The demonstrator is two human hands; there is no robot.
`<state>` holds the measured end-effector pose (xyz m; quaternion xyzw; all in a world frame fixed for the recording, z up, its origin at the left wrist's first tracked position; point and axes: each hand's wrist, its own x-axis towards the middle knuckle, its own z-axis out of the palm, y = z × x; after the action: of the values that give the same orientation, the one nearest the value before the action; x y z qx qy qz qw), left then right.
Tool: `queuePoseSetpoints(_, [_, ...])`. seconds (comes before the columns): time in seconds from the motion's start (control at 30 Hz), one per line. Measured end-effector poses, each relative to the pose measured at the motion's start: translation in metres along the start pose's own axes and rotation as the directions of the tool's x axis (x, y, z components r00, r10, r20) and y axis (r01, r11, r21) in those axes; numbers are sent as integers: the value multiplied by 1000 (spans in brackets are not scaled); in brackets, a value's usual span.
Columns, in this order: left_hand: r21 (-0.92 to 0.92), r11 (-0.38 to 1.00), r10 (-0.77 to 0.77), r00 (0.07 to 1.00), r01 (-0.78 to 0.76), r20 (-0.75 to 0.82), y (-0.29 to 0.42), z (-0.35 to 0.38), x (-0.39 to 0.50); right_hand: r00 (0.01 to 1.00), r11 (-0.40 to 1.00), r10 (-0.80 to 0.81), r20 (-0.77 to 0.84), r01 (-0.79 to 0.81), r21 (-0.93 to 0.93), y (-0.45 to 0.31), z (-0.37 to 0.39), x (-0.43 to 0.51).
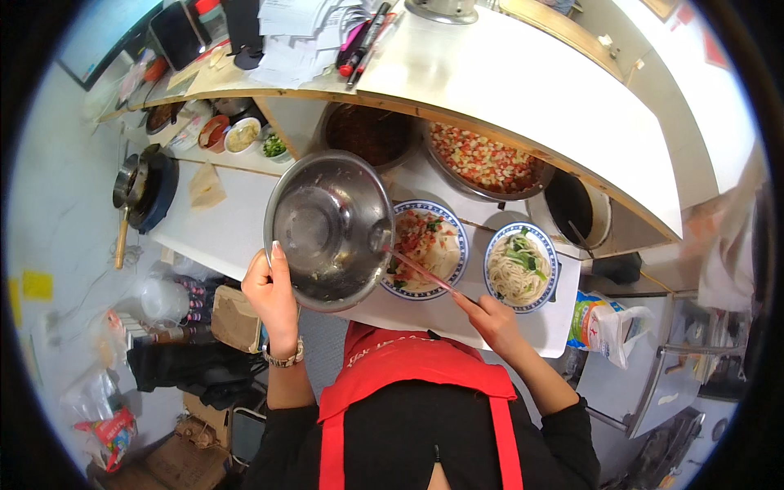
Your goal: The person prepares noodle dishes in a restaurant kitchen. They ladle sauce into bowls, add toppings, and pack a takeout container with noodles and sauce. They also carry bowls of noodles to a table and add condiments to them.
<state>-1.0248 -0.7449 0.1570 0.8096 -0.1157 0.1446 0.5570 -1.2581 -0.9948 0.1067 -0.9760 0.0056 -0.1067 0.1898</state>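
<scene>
My left hand [274,288] grips the rim of a steel mixing bowl [306,220], which is tilted so that its nearly bare inside shows bits of food. In my right hand [484,315] is a pinkish utensil [422,269] whose far end reaches the bowl's right rim; its tip is hard to make out. Partly under that rim stands a blue-patterned bowl [432,245] with chopped red topping, greens and pale food. To its right, apart from my hand, another blue-patterned bowl [520,266] holds noodles and leafy greens.
Beneath the upper shelf [520,79] stand a pot of diced red and pale food [484,159], a pot of dark food [367,135] and a pot of dark liquid [569,205]. Small containers of condiments [243,135] are at the left. Pans [147,187] hang or stand beyond the counter's left end.
</scene>
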Motion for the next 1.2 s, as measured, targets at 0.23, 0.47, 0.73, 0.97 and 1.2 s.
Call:
queuePoseSetpoints(0.23, [-309,921,-328,902,239,-280,-87,-64,10,967,968,152,-203,-104,228,-5,0,-23])
queuePoseSetpoints(0.47, [-764,560,-653,738,319,-170,-214,-61,10,766,244,595,243,-460,854,-14,6,-7])
queuePoseSetpoints(0.73, [-528,641,-618,783,557,75,-229,-57,-52,764,233,602,232,-446,864,-23,3,-9])
queuePoseSetpoints(0.97, [208,899,245,837,-384,489,-141,75,-46,764,212,619,181,-385,898,-27,8,-10])
queuePoseSetpoints(1.2, [420,731,110,701,-537,705,-156,113,-26,774,256,623,117,-342,904,-27,9,-17])
